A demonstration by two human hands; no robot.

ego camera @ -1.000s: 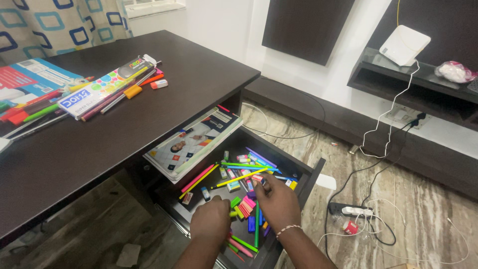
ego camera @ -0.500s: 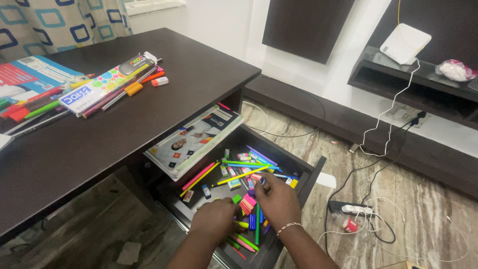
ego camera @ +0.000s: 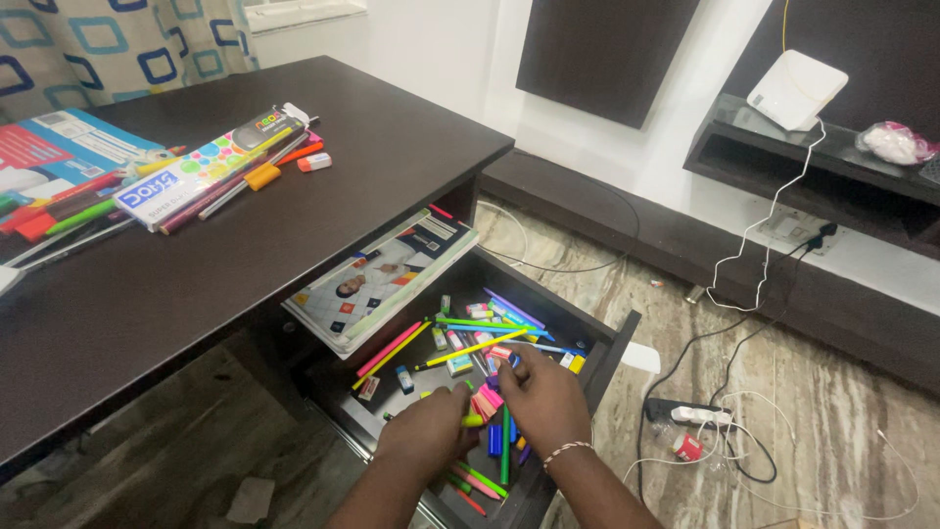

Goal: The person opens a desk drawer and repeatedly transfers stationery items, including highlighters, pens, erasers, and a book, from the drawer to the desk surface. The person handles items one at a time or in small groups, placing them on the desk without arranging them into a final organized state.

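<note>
An open dark drawer (ego camera: 609,345) under the desk holds several bright pens, pencils and small erasers. My left hand (ego camera: 423,428) is inside it, fingers pinched on a yellow-green highlighter (ego camera: 472,420). My right hand (ego camera: 541,397), with a beaded bracelet on its wrist, rests over the pile beside it, fingertips touching small pink erasers (ego camera: 486,401). A long yellow pencil (ego camera: 470,350) lies across the pile further back. Whether the right hand grips anything is hidden by its own fingers.
A magazine (ego camera: 382,279) hangs over the drawer's left edge. The dark desk (ego camera: 245,235) carries a pencil box (ego camera: 196,176), loose pens and a book. On the floor to the right lie a power strip (ego camera: 693,414) and white cables. A wall shelf (ego camera: 774,147) holds a white router.
My left hand shifted slightly right and up inside the drawer, now pinching a yellow-green highlighter. My right hand stayed over the pile, its fingers moving a little.
</note>
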